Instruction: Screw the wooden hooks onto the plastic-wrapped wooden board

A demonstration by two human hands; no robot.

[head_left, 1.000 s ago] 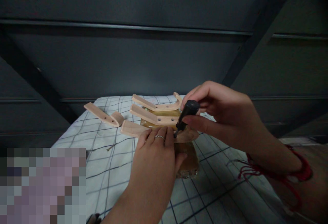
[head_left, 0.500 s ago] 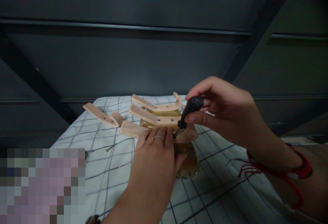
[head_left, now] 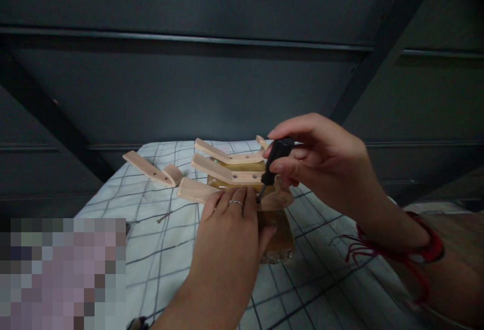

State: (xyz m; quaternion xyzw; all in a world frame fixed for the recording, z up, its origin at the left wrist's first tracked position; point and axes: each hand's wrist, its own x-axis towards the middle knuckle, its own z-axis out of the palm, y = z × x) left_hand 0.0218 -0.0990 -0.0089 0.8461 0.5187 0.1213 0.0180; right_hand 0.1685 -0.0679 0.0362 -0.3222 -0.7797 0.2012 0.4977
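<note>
My right hand (head_left: 328, 163) grips a black-handled screwdriver (head_left: 278, 156) between thumb and fingers, the handle leaning up and to the right. Its tip meets a hole in the nearest wooden hook (head_left: 193, 190), just right of my left fingers. That hook lies across a brown block in shiny clear wrapping (head_left: 279, 234). With its fingers pressed over the hook and its thumb along the block, my left hand (head_left: 227, 234) holds the piece down. Behind it, a middle wooden hook (head_left: 212, 169) and a far wooden hook (head_left: 209, 148) also cross the block, screw holes facing up.
A separate wooden hook (head_left: 145, 168) lies to the left on a white checked cloth (head_left: 162, 249). Dark panels with metal rails (head_left: 212, 88) rise behind the cloth-covered surface. A blurred-out patch covers the lower left corner.
My right hand has turned slightly with the screwdriver, whose handle now stands more upright and further left. The right wrist has shifted a little left. My left hand stays on the nearest hook.
</note>
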